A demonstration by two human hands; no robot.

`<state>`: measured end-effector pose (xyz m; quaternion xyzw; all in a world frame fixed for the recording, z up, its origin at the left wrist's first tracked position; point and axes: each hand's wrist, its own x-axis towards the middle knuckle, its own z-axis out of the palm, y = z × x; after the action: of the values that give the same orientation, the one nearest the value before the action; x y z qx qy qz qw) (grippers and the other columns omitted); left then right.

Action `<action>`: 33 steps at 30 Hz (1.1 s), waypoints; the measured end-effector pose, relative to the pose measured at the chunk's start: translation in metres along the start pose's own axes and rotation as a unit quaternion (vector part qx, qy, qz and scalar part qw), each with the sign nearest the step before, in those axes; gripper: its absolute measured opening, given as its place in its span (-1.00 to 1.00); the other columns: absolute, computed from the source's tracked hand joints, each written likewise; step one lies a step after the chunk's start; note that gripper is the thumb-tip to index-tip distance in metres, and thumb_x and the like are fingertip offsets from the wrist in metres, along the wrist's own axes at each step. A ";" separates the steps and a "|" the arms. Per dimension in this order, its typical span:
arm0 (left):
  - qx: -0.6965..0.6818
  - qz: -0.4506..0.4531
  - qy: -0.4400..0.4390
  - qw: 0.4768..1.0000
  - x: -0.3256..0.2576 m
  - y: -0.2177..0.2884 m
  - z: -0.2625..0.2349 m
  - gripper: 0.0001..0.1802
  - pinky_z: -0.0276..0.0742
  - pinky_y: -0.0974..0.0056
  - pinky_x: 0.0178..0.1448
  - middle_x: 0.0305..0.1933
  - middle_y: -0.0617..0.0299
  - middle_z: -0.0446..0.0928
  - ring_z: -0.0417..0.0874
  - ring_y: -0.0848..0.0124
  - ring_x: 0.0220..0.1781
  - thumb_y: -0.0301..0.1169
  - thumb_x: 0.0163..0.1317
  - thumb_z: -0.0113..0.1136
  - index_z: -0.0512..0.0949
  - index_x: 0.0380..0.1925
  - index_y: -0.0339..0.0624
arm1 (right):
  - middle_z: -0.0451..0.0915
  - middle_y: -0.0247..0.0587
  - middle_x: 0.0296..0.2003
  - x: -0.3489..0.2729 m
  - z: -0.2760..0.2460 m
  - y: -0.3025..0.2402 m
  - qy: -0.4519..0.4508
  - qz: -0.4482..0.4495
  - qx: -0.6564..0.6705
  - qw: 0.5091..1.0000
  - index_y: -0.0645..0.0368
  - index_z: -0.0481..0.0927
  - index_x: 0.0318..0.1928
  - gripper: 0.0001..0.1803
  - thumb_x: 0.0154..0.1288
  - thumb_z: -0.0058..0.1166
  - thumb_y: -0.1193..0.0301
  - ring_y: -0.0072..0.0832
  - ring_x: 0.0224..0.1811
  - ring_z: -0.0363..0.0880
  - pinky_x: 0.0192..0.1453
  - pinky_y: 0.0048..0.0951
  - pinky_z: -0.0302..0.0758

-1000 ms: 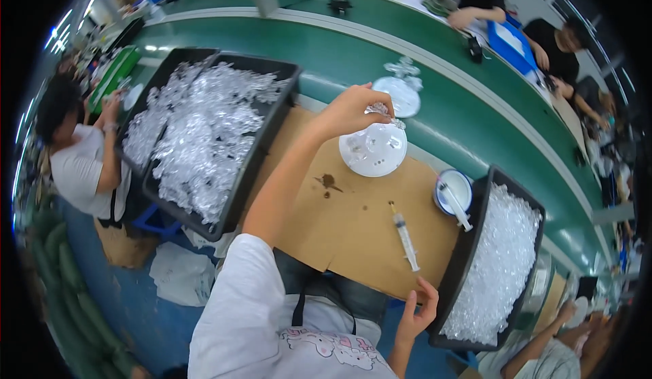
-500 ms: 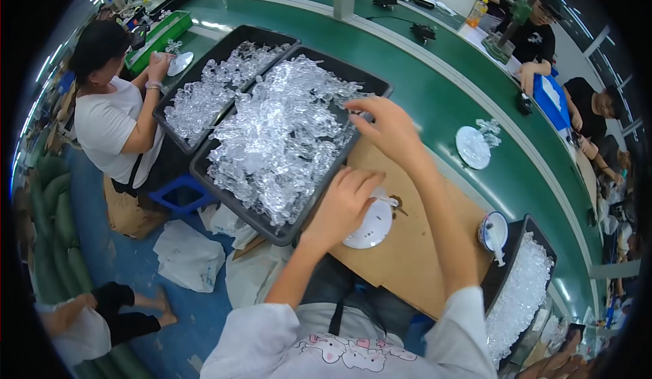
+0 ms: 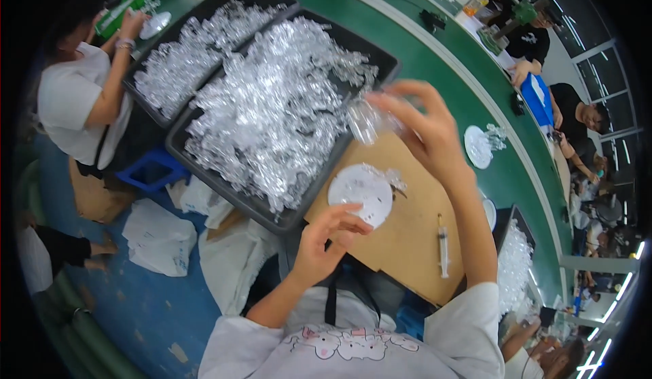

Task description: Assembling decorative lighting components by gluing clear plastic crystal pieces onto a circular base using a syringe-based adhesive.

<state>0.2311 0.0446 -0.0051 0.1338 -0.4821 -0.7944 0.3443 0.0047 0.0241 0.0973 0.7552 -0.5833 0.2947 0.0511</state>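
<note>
My right hand (image 3: pixel 431 131) is raised past the near right corner of the larger black bin, its fingers closed around a clear plastic piece (image 3: pixel 365 122) blurred by motion. Below it lies a round white disc (image 3: pixel 360 192) on brown cardboard, with small dark spots on its face. A small clear part (image 3: pixel 394 177) rests at the disc's right edge. My left hand (image 3: pixel 326 242) hovers at the disc's near edge, fingers bent but apart, nothing visible in them. A syringe (image 3: pixel 443 250) lies on the cardboard (image 3: pixel 414 223) beside my right forearm.
Two black bins (image 3: pixel 288 219) heaped with clear plastic parts stand ahead and left. Another bin of clear pieces (image 3: pixel 516 263) is at right, near a partly hidden bowl (image 3: pixel 489 212). A second disc with clear parts (image 3: pixel 479 147) sits on the green table. A co-worker (image 3: pixel 81 100) works at left.
My right hand has come back from the bin's edge and now holds a clear plastic piece. My left hand has drawn back toward me, uncovering more of the disc. The view has shifted.
</note>
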 end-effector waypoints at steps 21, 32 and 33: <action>0.473 0.153 0.082 0.864 -0.017 -0.073 0.000 -0.57 0.44 0.27 -0.02 -0.02 0.07 0.51 0.53 0.20 0.01 -0.57 0.05 0.26 0.49 -0.01 -0.24 | 0.63 -0.21 -0.27 -0.164 0.044 -0.026 0.075 0.533 0.235 0.809 0.40 0.53 -0.07 -0.73 0.25 0.11 0.51 -0.59 -0.26 0.58 -0.16 -0.58 0.49; 0.537 0.095 0.111 0.831 -0.017 -0.084 -0.013 -0.55 0.29 0.19 0.10 0.07 0.22 0.51 0.47 0.24 0.08 -0.54 0.08 0.20 0.51 0.04 -0.10 | 0.63 -0.16 -0.26 -0.179 0.061 -0.035 0.075 0.587 0.321 0.740 0.42 0.51 -0.08 -0.70 0.29 0.09 0.43 -0.52 -0.30 0.62 -0.21 -0.55 0.53; 0.545 0.117 0.096 0.824 -0.018 -0.086 -0.013 -0.56 0.29 0.19 0.10 0.04 0.24 0.53 0.47 0.25 0.07 -0.54 0.06 0.21 0.53 0.02 -0.10 | 0.64 -0.15 -0.27 -0.173 0.061 -0.037 0.073 0.593 0.293 0.746 0.41 0.54 -0.09 -0.69 0.28 0.10 0.39 -0.51 -0.32 0.63 -0.23 -0.54 0.53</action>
<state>0.2151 0.0733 -0.0875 0.3177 -0.8133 -0.3389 0.3504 0.0365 0.1574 -0.0306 0.2110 -0.7930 0.4767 -0.3153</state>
